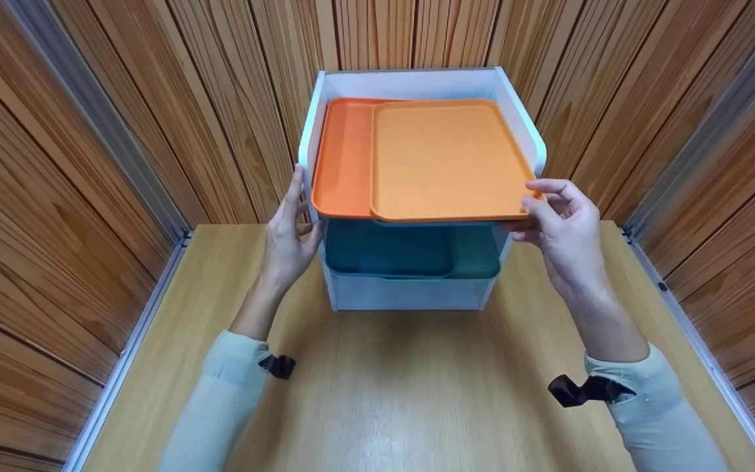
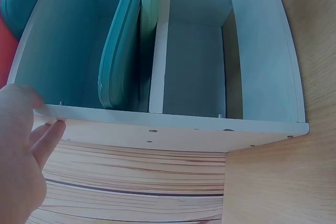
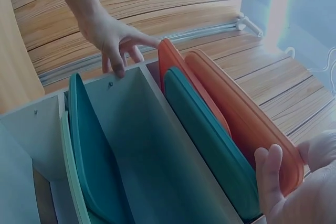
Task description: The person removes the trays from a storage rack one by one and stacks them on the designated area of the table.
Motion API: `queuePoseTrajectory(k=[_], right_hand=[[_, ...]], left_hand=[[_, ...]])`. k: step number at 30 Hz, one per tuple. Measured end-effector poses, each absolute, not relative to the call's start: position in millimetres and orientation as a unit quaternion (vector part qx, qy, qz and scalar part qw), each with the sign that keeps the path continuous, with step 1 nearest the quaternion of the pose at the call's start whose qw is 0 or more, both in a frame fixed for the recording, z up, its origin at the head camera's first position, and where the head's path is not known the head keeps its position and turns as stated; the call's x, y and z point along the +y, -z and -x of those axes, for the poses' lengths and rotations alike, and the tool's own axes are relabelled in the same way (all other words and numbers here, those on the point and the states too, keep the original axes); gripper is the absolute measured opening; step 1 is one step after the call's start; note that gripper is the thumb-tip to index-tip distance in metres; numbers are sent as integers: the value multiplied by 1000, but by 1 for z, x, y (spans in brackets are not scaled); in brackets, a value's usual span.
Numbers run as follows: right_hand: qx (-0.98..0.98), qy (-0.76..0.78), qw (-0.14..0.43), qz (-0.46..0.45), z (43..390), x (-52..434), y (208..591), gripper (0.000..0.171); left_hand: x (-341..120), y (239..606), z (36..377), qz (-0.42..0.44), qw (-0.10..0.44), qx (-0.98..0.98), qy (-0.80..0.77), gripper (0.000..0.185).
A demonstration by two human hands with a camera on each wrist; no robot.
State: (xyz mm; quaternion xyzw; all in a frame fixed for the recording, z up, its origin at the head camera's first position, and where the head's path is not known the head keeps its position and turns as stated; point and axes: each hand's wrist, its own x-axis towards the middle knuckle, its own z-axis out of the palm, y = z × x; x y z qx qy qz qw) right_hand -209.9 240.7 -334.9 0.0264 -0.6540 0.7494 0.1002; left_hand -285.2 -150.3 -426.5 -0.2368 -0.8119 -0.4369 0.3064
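The right wrist view reveals a teal rectangular tray [image 3: 210,142], barely showing in the head view, beneath a red-orange rectangular tray [image 1: 346,157] and a light-orange, low-rimmed rectangular tray [image 1: 449,160], stacked overlapping on the top level of a white tiered shelf unit [image 1: 410,293]. The right hand [image 1: 571,229] pinches the light-orange tray's near right corner; the left hand [image 1: 289,239] grips the unit's left side edge. Its middle compartment holds a dark-teal rectangular tray [image 1: 387,252] overlapping a lighter green tray [image 1: 479,252].

No text, label, brand name, number or sign can be read in any of the 3 views: head, left wrist or right wrist.
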Motion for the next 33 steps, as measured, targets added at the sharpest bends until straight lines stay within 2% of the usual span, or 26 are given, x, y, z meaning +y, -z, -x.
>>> queuePoseTrajectory(k=[6,13,17,24,33], right_hand=[[-618,-782,75,-32,205,239,331,49],[-581,-811,63,-43,202,233,327,57],[-574,-814,78,-47,202,229,327,67],[-556,-824,94,-46,201,228,329,50],[-540,-836,96,-22,194,239,334,48]], left_hand=[[-151,427,284,235,305,-813,438,84],[-151,424,284,231,303,-817,433,82],[-151,425,284,230,304,-817,432,83],[-151,427,285,233,309,-819,424,84],[-150,426,287,232,305,-820,426,84]])
